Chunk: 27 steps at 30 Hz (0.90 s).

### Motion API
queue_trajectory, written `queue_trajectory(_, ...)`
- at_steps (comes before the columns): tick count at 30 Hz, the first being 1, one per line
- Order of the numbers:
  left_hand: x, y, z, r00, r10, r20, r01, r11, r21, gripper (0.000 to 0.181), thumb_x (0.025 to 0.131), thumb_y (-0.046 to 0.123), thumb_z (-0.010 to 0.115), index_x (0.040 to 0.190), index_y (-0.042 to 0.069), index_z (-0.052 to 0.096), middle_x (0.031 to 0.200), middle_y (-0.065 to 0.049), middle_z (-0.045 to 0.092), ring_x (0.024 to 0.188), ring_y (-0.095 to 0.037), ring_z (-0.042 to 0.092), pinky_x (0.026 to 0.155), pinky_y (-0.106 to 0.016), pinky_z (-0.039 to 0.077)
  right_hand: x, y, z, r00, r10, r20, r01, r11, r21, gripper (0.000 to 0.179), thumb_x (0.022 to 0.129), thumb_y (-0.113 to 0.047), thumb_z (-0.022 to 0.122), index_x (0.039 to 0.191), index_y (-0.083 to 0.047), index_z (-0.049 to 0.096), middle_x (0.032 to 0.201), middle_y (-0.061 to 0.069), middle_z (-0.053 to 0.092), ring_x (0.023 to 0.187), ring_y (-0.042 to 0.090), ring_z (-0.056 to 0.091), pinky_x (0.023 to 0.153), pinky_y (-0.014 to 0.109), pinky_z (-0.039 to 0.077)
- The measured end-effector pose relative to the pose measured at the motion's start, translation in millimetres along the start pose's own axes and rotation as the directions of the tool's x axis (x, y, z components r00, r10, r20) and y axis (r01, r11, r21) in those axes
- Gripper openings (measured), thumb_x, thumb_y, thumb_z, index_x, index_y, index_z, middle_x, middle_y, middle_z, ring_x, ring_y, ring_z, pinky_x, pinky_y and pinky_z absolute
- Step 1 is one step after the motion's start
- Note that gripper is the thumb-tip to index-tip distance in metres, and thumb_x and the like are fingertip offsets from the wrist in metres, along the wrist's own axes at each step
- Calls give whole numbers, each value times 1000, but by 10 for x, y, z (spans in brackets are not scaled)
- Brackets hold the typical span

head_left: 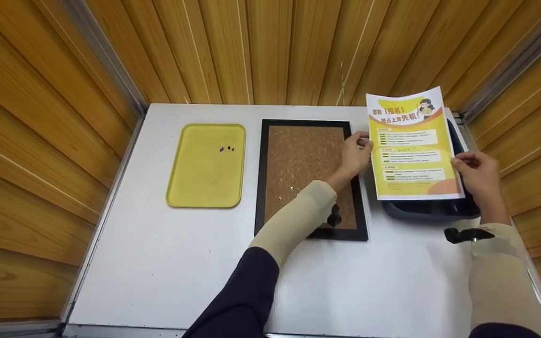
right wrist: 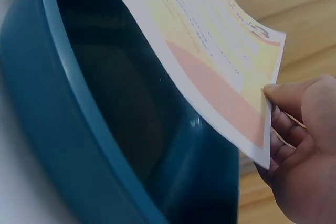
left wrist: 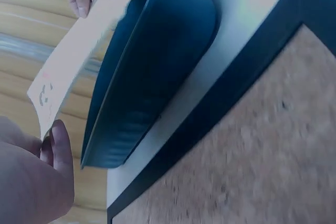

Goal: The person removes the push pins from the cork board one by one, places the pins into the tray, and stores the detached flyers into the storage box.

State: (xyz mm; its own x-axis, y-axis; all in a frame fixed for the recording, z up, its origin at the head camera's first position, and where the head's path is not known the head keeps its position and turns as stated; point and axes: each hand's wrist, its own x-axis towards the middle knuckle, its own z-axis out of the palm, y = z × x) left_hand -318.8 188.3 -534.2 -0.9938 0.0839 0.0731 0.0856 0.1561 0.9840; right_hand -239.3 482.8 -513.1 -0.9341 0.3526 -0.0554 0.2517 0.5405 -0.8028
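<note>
A yellow and white printed flyer [head_left: 411, 150] is held up over a dark blue bin [head_left: 421, 210], hiding much of it. On its left edge, my left hand [head_left: 356, 152] pinches the paper between thumb and fingers. My right hand [head_left: 479, 173] pinches the opposite edge, lower down. The left wrist view shows the flyer [left wrist: 73, 51] edge-on above the bin's wall [left wrist: 152, 72]. From the right wrist, the dark inside of the bin [right wrist: 126, 103] is visible below the sheet; the thumb lies on the printed face.
Left of the bin lies a cork board [head_left: 305, 159] with a black frame, partly under my left forearm. Farther left is a yellow tray [head_left: 204, 173] bearing a few small dark bits [head_left: 228, 148]. Wood-patterned walls [head_left: 270, 51] border the white table [head_left: 167, 272].
</note>
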Motion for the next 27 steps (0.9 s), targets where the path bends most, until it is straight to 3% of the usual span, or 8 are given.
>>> queue_trajectory(5,7,5,233,999,-37,-33,40,994,106,24,103,9,66,125,11,74,89,7,66,72,0,60,59,-15,49,23,172,-91,999,26,-31,-25,998,50,23,107,-23,64,122,-6,66,106,-7,61,96,8,52,77,11,45)
queue_trajectory(12,-35,-46,447,999,-35,-26,40,971,235,24,102,12,64,123,16,75,87,12,65,69,0,56,60,-13,45,46,358,-165,995,101,-23,-100,994,42,20,107,-28,63,121,-13,65,109,-6,57,98,8,50,79,12,45)
queue_trajectory(18,-57,-45,505,1000,-7,-28,15,957,289,23,102,14,64,121,17,76,88,12,66,71,1,55,63,-13,44,6,441,-153,994,89,-64,-86,995,54,23,106,-25,65,121,-8,67,103,-9,58,94,7,51,75,12,45)
queue_trajectory(27,-78,-33,480,999,-50,-20,53,955,292,21,103,16,64,122,15,73,88,11,66,70,1,57,61,-15,46,6,477,-94,993,60,-97,-51,995,85,30,104,-20,67,125,1,66,100,-8,58,92,6,52,73,11,45)
